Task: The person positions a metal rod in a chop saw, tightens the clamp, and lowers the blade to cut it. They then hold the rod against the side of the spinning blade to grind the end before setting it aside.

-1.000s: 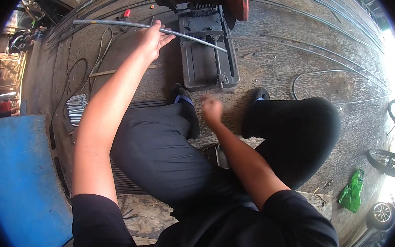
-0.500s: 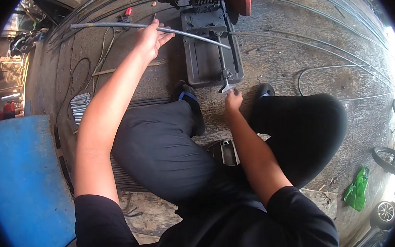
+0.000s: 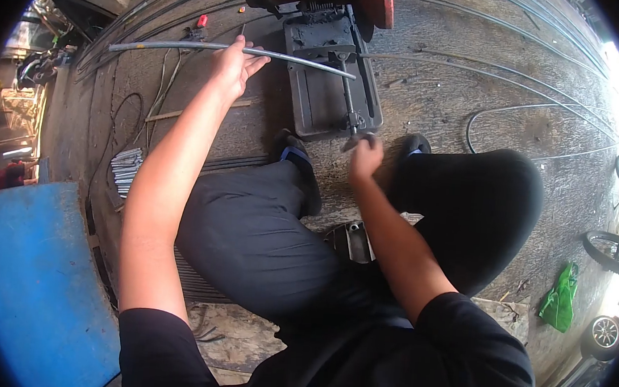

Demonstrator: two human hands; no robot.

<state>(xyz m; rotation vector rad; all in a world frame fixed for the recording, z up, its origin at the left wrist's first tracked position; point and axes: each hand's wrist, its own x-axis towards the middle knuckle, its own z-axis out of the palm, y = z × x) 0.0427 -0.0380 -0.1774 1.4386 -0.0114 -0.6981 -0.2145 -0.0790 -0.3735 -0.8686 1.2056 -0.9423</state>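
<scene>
A long grey metal rod rests in my left hand, with my thumb over it and some fingers stretched out. Its right end lies across the vise of a cut-off machine, whose orange-red guard shows at the top. My right hand is closed at the handle end of the vise screw; the handle is blurred and partly covered by the fingers.
Long thin rods run over the floor on both sides. A bundle of short cut pieces lies left of my knee. A blue panel stands at lower left, a green bag at right, wheels beyond it.
My right hand has moved slightly up onto the vise handle, which has turned. The rod's right end has shifted a little left and down; my left hand still holds it.
</scene>
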